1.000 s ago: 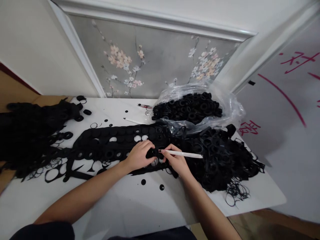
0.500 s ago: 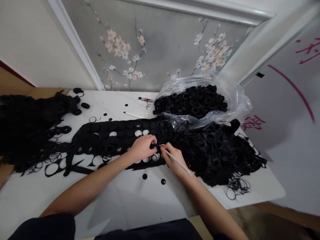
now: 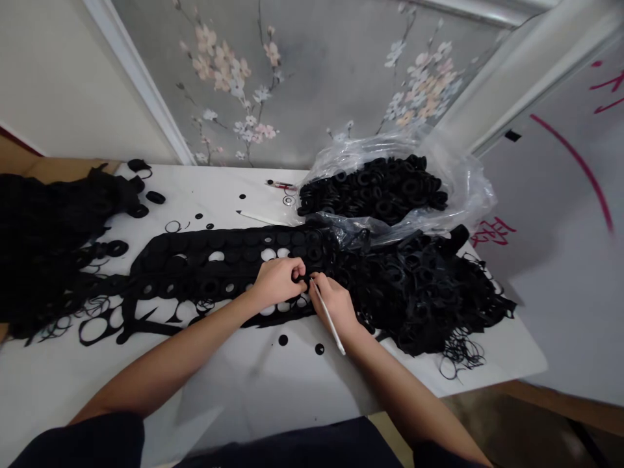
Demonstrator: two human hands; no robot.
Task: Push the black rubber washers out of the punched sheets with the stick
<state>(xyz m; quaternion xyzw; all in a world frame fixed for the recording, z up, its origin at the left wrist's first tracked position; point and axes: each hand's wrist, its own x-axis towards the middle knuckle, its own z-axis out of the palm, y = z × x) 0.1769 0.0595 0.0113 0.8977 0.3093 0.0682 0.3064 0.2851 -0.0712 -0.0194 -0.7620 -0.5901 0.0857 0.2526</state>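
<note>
My left hand (image 3: 279,283) is closed, with thumb and fingers pinching a small black rubber ring (image 3: 299,277), partly hidden by the fingers. Close beside it, my right hand (image 3: 334,302) grips a thin white pen-like stick (image 3: 329,322), whose tip meets the ring or lies just beside it. Both hands are above a long black rubber sheet (image 3: 160,246) with rows of round cut-outs, some showing white through them. Several cut discs still sit in its upper rows.
A clear plastic bag (image 3: 468,188) of black rings stands behind. Heaps of black rubber scraps lie at the right (image 3: 419,299) and left (image 3: 43,247). A white pencil (image 3: 258,217), a red pen (image 3: 281,185) and loose discs (image 3: 283,340) rest on the white table (image 3: 234,396).
The camera view has shifted slightly. The white stick has swung to a steeper angle in my right hand, and my hands have drawn a little closer together over the ring.
</note>
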